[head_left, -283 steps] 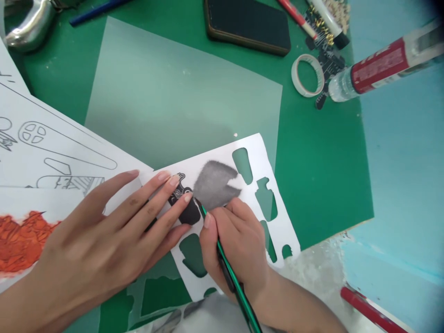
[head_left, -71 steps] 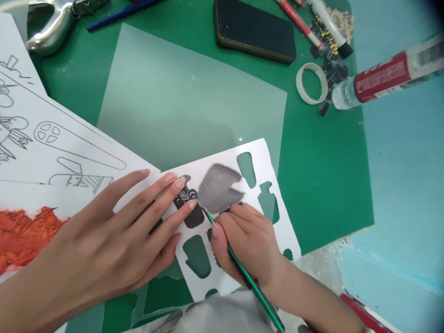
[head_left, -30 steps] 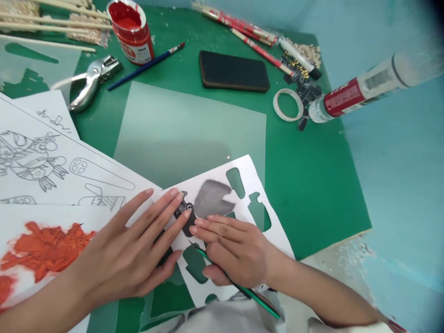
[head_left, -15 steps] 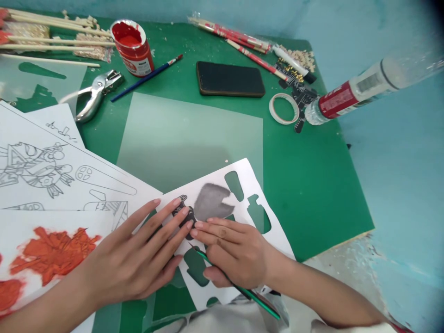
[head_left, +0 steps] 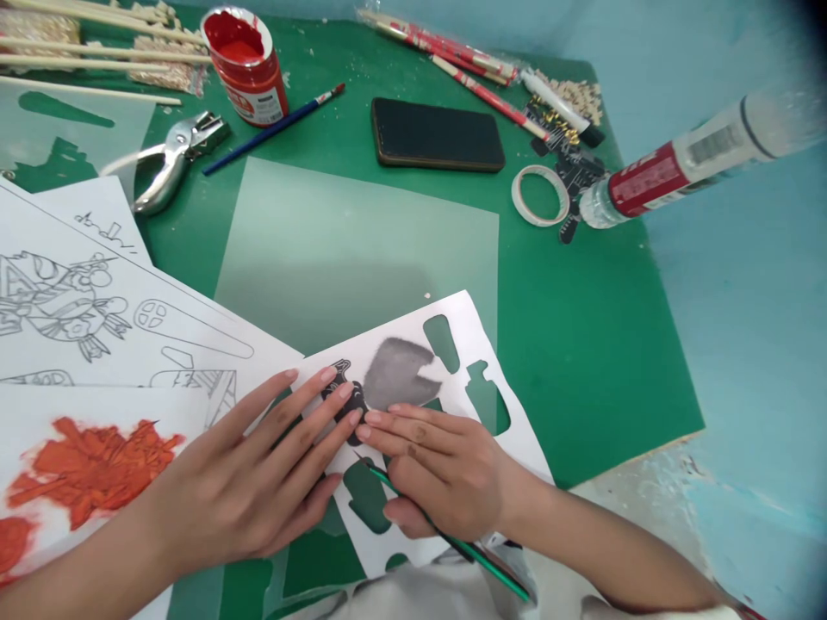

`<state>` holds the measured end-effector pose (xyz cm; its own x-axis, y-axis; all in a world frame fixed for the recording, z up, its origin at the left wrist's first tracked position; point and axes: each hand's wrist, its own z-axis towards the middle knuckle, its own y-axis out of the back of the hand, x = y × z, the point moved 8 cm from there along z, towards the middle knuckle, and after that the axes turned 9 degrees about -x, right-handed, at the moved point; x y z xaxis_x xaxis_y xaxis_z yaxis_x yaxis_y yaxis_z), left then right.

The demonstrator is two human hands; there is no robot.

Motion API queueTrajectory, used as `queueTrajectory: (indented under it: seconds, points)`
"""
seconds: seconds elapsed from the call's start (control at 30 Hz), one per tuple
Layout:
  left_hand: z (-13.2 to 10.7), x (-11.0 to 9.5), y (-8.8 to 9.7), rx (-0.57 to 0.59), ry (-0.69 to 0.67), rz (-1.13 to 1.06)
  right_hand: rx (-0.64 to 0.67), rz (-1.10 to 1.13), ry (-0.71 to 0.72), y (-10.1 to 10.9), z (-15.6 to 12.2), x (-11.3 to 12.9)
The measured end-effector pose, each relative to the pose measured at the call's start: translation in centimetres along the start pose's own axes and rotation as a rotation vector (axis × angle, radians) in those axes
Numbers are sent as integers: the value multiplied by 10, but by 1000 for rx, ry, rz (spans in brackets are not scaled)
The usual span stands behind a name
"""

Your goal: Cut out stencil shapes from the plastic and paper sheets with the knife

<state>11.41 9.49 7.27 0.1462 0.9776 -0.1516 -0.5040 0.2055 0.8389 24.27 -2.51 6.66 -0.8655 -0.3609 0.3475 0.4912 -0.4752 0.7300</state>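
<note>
My left hand [head_left: 251,482] lies flat with fingers spread, its fingertips on a black patterned cutout [head_left: 338,398]. Beneath it is a white sheet [head_left: 517,448] with several shapes cut out of it. My right hand [head_left: 445,469] touches the cutout's right edge with its fingertips. Tucked in this hand is a slim green paintbrush [head_left: 488,561], its dark tip pointing to the upper left. A grey painted patch [head_left: 397,375] shows on the sheet just above the right fingertips. Part of the cutout is hidden under my fingers.
Around the green table [head_left: 600,344] lie a phone [head_left: 438,133], a tape roll [head_left: 540,196], a plastic bottle [head_left: 646,185], an open red paint jar [head_left: 249,73], a blue paintbrush [head_left: 271,129], a hole punch [head_left: 174,164], line drawings [head_left: 71,293] and orange-painted paper [head_left: 96,469].
The camera view has shifted slightly, so the objects at the back sit higher. Both hands stay almost in place on the cutout.
</note>
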Motion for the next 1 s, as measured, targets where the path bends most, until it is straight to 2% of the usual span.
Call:
queueTrajectory:
  seconds: [0.37, 1.0]
  points:
    - [3, 0, 0, -2, 6, -21, -28, -3, -20, 4, 7, -2]
    - [1, -1, -1, 0, 12, 11, 29, 19, -21, 8, 15, -3]
